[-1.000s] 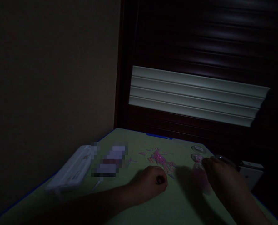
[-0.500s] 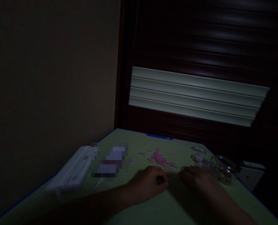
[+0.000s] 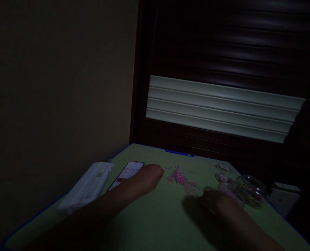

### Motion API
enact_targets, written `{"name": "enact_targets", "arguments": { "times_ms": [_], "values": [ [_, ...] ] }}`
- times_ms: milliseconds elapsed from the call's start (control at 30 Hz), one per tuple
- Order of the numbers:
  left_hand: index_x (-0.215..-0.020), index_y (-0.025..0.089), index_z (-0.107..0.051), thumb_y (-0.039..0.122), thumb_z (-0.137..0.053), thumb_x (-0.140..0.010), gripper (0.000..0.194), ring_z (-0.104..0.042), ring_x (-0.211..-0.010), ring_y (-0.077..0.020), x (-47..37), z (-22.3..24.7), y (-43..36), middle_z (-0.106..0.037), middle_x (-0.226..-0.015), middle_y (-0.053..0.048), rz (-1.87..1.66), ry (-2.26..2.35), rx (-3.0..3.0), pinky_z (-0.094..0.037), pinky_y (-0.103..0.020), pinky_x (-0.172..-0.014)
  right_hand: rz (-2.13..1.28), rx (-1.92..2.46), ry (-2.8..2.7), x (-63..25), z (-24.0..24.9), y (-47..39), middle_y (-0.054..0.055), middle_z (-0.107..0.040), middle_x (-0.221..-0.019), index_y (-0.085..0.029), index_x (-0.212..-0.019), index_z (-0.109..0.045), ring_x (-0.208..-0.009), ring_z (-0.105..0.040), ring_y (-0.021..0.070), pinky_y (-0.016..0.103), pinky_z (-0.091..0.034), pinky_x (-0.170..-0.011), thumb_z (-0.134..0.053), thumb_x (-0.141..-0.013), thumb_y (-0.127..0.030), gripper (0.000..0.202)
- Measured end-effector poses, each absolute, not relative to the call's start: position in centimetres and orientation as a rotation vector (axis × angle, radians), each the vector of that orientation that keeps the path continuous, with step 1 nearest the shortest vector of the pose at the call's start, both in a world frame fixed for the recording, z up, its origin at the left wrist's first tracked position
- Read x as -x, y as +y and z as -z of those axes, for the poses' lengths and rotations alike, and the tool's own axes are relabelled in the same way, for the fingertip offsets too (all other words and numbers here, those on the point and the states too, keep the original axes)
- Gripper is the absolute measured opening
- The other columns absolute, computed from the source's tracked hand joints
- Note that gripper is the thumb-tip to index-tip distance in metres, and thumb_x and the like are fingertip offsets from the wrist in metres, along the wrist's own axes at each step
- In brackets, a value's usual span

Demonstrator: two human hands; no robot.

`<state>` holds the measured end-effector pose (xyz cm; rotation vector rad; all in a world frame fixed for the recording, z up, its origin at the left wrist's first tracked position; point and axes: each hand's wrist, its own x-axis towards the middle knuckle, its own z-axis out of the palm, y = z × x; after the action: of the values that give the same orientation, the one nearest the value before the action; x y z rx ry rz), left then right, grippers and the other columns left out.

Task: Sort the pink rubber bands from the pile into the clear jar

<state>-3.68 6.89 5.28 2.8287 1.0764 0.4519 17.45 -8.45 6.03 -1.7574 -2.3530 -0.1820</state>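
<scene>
My left hand (image 3: 151,177) is closed, its fingers curled down beside the pile; whatever it may hold is hidden. To its right lies a loose pile of small, slender pink pieces (image 3: 180,178), too dim to name exactly. My right hand (image 3: 216,202) hovers low over the table, just in front and to the right of the pile, fingers bent together; their grip does not show clearly. Close beyond it sits a clear jar (image 3: 253,190) with coloured rings in it, and beside that a clear container (image 3: 229,191) with pink contents, partly hidden by the hand.
A lit phone (image 3: 129,170) lies behind my left forearm, next to a long white case (image 3: 85,188). A round clear lid (image 3: 224,168) and a small round container (image 3: 223,177) stand at the back right. The blue-edged table (image 3: 165,223) meets a wall; a white box (image 3: 285,197) is off its right side.
My left hand has moved left and slightly up, away from the pile toward the phone. My right hand has shifted slightly down. The view has turned a little left.
</scene>
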Motion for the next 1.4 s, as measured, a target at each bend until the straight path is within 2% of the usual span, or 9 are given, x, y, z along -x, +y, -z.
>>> {"name": "enact_targets", "arguments": {
  "times_ms": [233,600,800,1167,1400],
  "values": [
    [-0.085,0.015,-0.066,0.015,-0.056,-0.08,0.011,-0.063,-0.079,-0.0232,4.0,-5.3,6.7,-0.066,-0.084,-0.01,-0.32,1.251,-2.941,-0.044,-0.029,-0.071,0.153,1.734,-2.378,-18.0,-5.4,-8.0,0.006,-0.066,-0.075,-0.018,-0.076,-0.067,-0.067,-0.06,0.0163,0.024,-0.039,-0.059,-0.051,-0.083,-0.012,0.018],
    [-0.076,0.012,-0.067,0.011,-0.064,-0.076,0.003,-0.062,-0.073,-0.0254,2.6,-3.3,7.0,-0.065,-0.072,-0.013,-0.252,1.245,-3.214,-0.042,-0.033,-0.07,0.105,1.762,-2.378,-18.0,-5.7,-8.3,0.005,-0.066,-0.079,-0.018,-0.08,-0.068,-0.069,-0.06,0.0152,0.023,-0.039,-0.06,-0.05,-0.085,-0.012,0.019],
    [-0.066,0.011,-0.066,0.004,-0.061,-0.076,0.013,-0.061,-0.069,-0.023,2.2,-2.8,6.9,-0.065,-0.069,-0.014,-0.215,1.16,-3.344,-0.039,-0.032,-0.066,0.148,1.756,-2.389,-17.9,-5.5,-8.0,0.005,-0.066,-0.078,-0.018,-0.079,-0.067,-0.069,-0.059,0.0151,0.023,-0.038,-0.061,-0.051,-0.084,-0.011,0.018],
    [-0.069,0.011,-0.068,0.004,-0.061,-0.077,0.013,-0.061,-0.071,-0.0217,1.8,-2.5,6.7,-0.066,-0.073,-0.014,-0.179,1.144,-3.418,-0.038,-0.031,-0.067,0.138,1.72,-2.358,-17.9,-5.4,-8.1,0.005,-0.065,-0.075,-0.018,-0.076,-0.066,-0.066,-0.058,0.0144,0.023,-0.037,-0.057,-0.048,-0.082,-0.011,0.02],
    [-0.07,0.011,-0.066,0.001,-0.054,-0.078,0.018,-0.062,-0.074,-0.0243,2.0,-3.0,6.4,-0.066,-0.074,-0.016,-0.254,1.086,-3.357,-0.04,-0.033,-0.069,0.165,1.723,-2.345,-17.6,-5.5,-8.2,0.004,-0.065,-0.073,-0.018,-0.074,-0.064,-0.064,-0.057,0.0136,0.023,-0.036,-0.056,-0.048,-0.085,-0.014,0.02]
  ]
}}
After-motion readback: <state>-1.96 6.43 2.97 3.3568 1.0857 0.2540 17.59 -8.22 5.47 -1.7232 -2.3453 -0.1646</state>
